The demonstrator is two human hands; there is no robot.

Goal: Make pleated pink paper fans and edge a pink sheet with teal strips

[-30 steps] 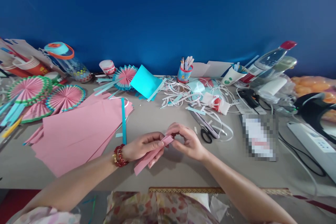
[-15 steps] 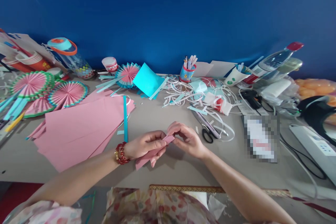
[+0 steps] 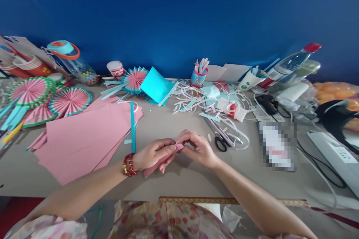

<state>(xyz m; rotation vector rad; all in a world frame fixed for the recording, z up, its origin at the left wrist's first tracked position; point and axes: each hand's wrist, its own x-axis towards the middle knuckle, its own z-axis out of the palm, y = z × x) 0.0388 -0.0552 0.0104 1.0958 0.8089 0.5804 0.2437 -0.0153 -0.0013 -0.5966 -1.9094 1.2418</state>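
Both hands meet over the middle of the grey table [image 3: 179, 183], pinching a narrow folded strip of pink paper [image 3: 153, 168]. My left hand [image 3: 154, 154], with a red bead bracelet at the wrist, wraps its fingers along the strip's length. My right hand [image 3: 196, 148] pinches the strip's upper end between thumb and fingertips. The strip's lower end sticks out below my left fingers. Left of the hands lies a stack of pink paper sheets [image 3: 84, 138] with a teal strip [image 3: 132, 127] across it.
Black-handled scissors [image 3: 218, 137] lie just right of my right hand among white and teal paper offcuts [image 3: 202, 101]. Pink pleated rosettes [image 3: 70, 101] sit at the left. A pen cup [image 3: 198, 76], bottles [image 3: 291, 61], a power strip [image 3: 336, 157] and cables crowd the back and right.
My left hand has slid a little further along the pink strip, so less of it sticks out below the fingers. Both hands have stayed in the same spot.
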